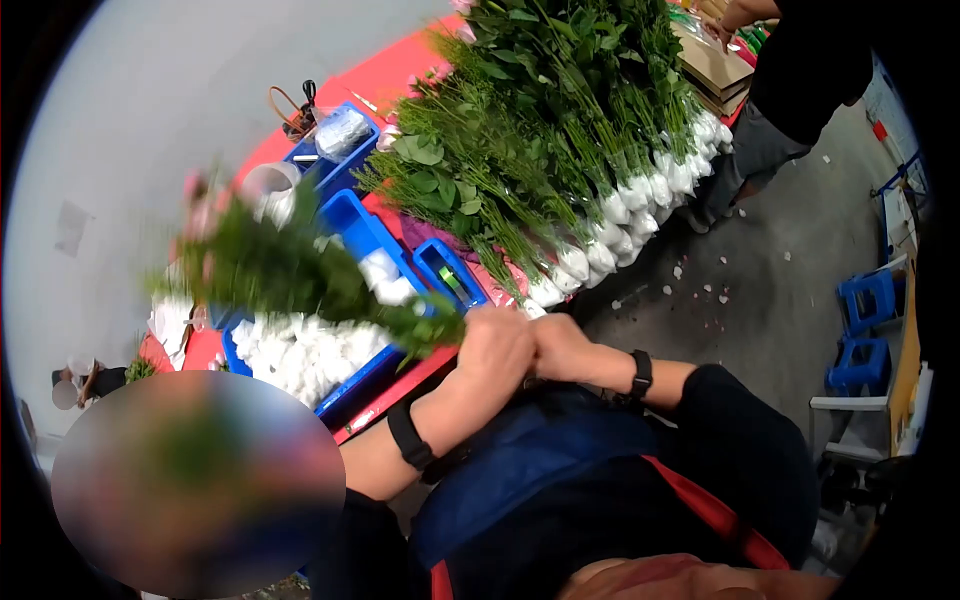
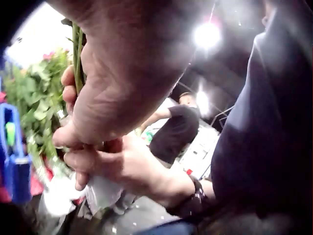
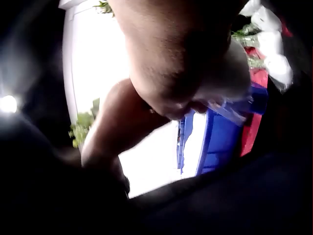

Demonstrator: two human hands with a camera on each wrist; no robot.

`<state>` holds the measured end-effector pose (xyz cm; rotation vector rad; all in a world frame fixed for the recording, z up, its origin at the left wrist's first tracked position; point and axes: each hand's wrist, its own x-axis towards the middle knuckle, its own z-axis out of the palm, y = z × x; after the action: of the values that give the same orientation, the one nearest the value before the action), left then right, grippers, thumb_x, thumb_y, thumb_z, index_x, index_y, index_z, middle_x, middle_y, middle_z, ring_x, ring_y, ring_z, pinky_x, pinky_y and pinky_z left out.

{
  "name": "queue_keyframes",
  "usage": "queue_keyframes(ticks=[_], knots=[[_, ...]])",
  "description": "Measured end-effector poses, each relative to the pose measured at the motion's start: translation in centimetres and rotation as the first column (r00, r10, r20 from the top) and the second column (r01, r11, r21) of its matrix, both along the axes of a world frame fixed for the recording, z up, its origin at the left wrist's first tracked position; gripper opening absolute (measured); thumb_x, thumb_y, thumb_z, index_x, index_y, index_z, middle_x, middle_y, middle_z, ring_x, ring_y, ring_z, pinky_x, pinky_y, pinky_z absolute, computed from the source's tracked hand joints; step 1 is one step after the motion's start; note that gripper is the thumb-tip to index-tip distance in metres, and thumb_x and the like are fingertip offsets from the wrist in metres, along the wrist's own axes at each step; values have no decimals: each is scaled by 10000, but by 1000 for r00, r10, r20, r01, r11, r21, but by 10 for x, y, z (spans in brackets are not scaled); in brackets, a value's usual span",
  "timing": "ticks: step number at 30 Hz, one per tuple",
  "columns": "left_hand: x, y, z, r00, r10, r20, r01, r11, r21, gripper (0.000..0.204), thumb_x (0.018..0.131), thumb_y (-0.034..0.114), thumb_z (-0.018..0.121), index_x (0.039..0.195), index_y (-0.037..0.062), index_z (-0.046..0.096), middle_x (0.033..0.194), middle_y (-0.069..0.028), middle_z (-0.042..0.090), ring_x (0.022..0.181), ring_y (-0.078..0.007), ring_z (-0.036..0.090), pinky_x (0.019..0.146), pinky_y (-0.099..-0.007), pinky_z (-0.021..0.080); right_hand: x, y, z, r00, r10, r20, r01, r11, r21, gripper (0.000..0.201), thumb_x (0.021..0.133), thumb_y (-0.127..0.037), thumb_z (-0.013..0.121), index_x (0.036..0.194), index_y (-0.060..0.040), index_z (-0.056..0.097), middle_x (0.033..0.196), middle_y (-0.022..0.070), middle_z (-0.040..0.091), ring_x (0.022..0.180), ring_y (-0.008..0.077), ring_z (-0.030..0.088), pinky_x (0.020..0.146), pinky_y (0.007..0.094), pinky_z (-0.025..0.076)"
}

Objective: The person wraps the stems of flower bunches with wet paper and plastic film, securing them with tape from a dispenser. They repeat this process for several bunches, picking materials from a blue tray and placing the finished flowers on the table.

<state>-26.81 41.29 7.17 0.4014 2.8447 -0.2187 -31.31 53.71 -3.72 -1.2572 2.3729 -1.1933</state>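
Note:
My left hand [image 1: 495, 345] grips the stems of a bouquet [image 1: 300, 270] of green leaves and pink roses, which points away to the left and is blurred. The stems [image 2: 78, 54] run down through the curled fingers in the left wrist view. Just below, thumb and fingers of my right hand [image 1: 562, 347] pinch the bottom end of the bunch. There a white, plastic-covered stem wrap [image 2: 103, 192] shows beneath the fingers. The two hands meet close in front of my body. Clear plastic [image 3: 230, 110] sticks out past the right hand in the right wrist view.
On the red table [image 1: 395, 55] lie many finished bunches [image 1: 560, 150] with white-wrapped ends. A blue bin holds white wads [image 1: 310, 350]; a smaller blue tray [image 1: 448, 272] is beside it. Another person [image 1: 815, 75] stands at the far right. Blue stools [image 1: 862, 300] stand behind.

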Motion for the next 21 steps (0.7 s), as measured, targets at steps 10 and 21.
queue_keyframes(ticks=[10, 21], knots=[[-1, -23, 45, 741, -181, -647, 376, 910, 176, 265, 770, 149, 620, 1022, 75, 588, 1106, -92, 568, 1212, -280, 481, 1019, -474, 332, -162, 96, 52, 357, -772, -526, 811, 536, -236, 306, 880, -332, 611, 825, -34, 567, 716, 175, 617, 650, 383, 610, 574, 477, 460], [157, -182, -53, 693, 567, -445, -369, 810, 456, 295, 746, 156, 695, 1013, 71, 603, 1040, -117, 596, 1139, -325, 514, 919, -446, 384, -344, 167, -83, 559, -488, -670, 713, 696, 88, 266, 914, -207, 521, 906, 36, 631, 872, 219, 599, 796, 344, 564, 696, 447, 447]])
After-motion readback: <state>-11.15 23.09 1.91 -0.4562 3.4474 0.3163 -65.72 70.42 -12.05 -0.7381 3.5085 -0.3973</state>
